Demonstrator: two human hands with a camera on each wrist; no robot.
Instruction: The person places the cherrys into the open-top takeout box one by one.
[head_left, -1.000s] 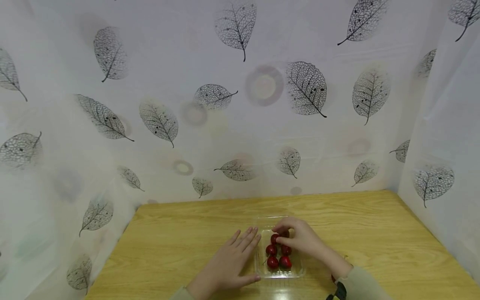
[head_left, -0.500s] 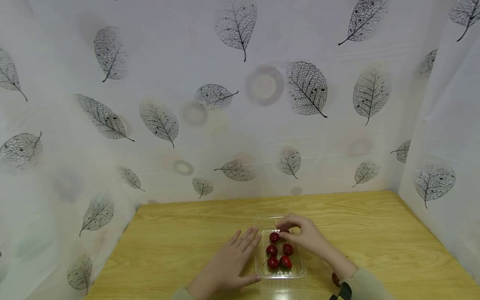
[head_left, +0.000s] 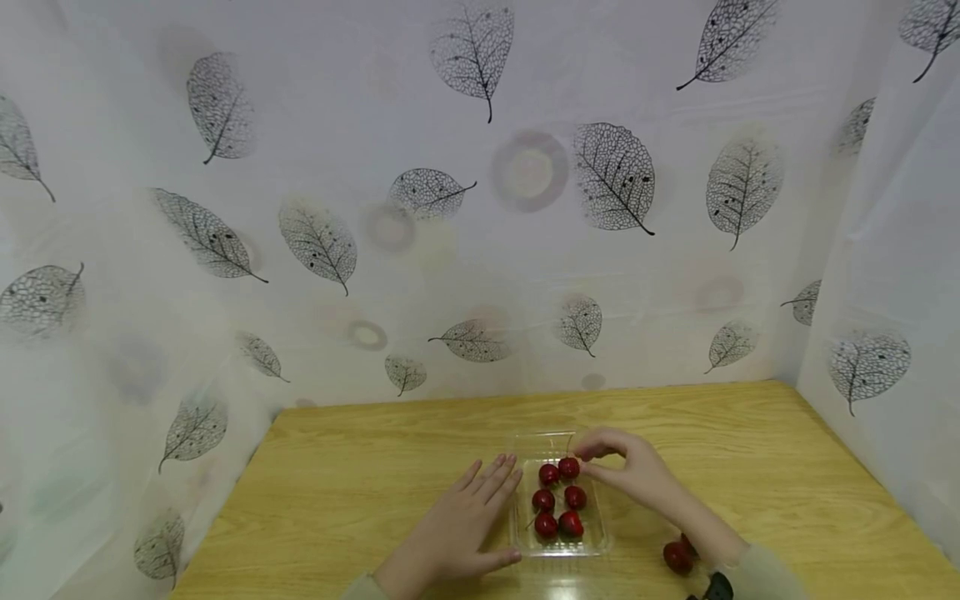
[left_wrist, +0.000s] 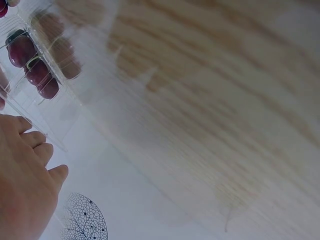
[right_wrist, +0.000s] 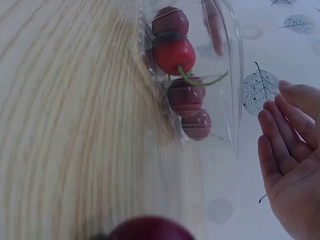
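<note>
A clear plastic tray [head_left: 561, 547] lies on the wooden table [head_left: 360, 483] and holds several red cherries [head_left: 543, 500]. My left hand [head_left: 486, 490] rests flat on the table, its straight fingers against the tray's left side. My right hand [head_left: 604, 463] hovers at the tray's far right corner, fingers loosely bent and empty, its fingertips [head_left: 583, 454] just beside the farthest cherry [head_left: 568, 467]. The right wrist view shows that hand [right_wrist: 287, 160] relaxed beside the tray [right_wrist: 231, 75] and a stemmed cherry [right_wrist: 173, 52]. In the left wrist view, the left hand [left_wrist: 25, 185] lies near the tray [left_wrist: 56, 116].
One loose cherry [head_left: 677, 557] lies on the table by my right forearm, and it shows blurred at the bottom of the right wrist view [right_wrist: 150, 231]. White leaf-printed sheets [head_left: 480, 208] wall the table at the back and both sides.
My right hand drew back to the right from above the tray, leaving a cherry at its far end. The loose cherry by my forearm came into view. The left hand stayed still.
</note>
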